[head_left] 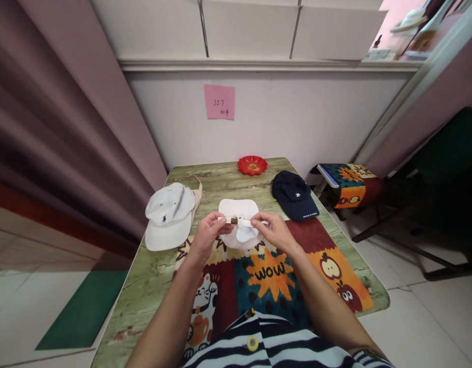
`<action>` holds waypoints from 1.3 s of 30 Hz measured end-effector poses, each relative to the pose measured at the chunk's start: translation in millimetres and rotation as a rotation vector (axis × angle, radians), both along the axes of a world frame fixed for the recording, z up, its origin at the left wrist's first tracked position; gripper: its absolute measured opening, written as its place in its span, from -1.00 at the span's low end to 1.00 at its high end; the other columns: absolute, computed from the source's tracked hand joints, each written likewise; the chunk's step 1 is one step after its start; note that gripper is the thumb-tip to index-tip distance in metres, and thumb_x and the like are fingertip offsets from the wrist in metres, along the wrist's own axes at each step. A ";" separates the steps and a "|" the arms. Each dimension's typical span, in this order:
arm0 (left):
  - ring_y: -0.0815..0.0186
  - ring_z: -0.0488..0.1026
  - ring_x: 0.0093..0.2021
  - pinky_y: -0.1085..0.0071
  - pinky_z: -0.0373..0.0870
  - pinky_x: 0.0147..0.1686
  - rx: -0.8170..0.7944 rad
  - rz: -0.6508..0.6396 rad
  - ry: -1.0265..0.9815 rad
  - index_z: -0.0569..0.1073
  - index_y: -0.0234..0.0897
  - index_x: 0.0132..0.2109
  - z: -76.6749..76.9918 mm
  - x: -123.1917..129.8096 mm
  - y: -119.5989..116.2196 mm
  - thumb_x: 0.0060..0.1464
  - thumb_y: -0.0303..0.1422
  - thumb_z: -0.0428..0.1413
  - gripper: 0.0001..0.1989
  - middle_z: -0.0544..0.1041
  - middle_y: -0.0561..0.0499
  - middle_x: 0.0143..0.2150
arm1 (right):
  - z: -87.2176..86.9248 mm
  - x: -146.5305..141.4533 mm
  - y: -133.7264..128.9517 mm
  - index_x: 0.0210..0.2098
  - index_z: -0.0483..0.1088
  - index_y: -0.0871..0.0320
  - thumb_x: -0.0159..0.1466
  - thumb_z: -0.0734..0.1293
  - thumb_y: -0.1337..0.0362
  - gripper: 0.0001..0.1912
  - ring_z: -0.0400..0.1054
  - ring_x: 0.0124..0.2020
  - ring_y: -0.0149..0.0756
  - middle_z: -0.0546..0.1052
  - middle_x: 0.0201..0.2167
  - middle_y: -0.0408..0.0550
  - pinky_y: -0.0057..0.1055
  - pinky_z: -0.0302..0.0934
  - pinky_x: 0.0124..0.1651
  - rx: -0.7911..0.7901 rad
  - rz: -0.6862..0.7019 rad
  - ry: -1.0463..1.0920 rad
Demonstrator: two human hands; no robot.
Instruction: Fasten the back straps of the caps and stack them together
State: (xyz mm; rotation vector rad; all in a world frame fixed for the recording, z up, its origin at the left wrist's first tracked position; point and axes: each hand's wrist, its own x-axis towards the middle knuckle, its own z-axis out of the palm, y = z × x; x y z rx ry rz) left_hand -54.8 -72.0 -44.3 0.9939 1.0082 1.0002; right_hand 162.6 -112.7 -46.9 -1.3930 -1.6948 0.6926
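Note:
A white cap (239, 208) lies at the middle of the table, its brim pointing away from me and its back strap with a small metal buckle facing me. My left hand (211, 230) pinches the strap's left end between thumb and fingers. On the right side of the buckle, my right hand (272, 228) pinches the other part of the strap. A pale grey cap (170, 212) with a small dark logo sits to the left, over something beige. To the right rests a navy cap (295, 195) with white lettering.
A red scalloped dish (252, 165) is at the back of the wooden table (143, 286). A colourful cloth (228, 281) lies under the white cap. A stool (346, 179) stands beyond the right edge; a pink note (219, 102) is on the wall.

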 end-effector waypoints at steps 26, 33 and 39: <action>0.11 0.56 -0.20 0.41 0.42 -0.24 0.530 -0.621 0.483 0.64 -0.17 -0.34 39.2 -3.1 63.8 -0.25 -0.22 0.36 -0.76 0.64 -0.04 -0.27 | -5.7 14.2 2.5 -0.29 0.55 0.14 0.36 0.21 0.07 -0.64 0.42 -0.23 -0.24 0.60 -0.30 -0.04 -0.40 0.22 -0.17 0.024 0.019 -0.024; 0.19 0.49 -0.25 0.43 0.36 -0.23 0.449 -0.722 0.512 0.63 -0.22 -0.34 33.5 -9.6 67.3 -0.09 -0.20 0.29 -0.80 0.60 -0.04 -0.29 | -12.2 17.1 8.4 -0.39 0.50 0.16 0.28 0.31 0.10 -0.73 0.41 -0.23 -0.26 0.58 -0.29 -0.04 -0.45 0.20 -0.23 -0.017 0.120 0.054; 0.25 0.44 -0.37 0.45 0.31 -0.36 0.291 -0.745 0.406 0.61 -0.26 -0.30 36.1 -23.6 61.1 -0.02 -0.18 0.27 -0.77 0.57 -0.06 -0.35 | -10.1 6.4 18.8 -0.43 0.45 0.18 0.30 0.27 0.11 -0.70 0.27 -0.44 -0.39 0.47 -0.48 -0.16 -0.52 0.08 -0.40 -0.068 0.122 0.122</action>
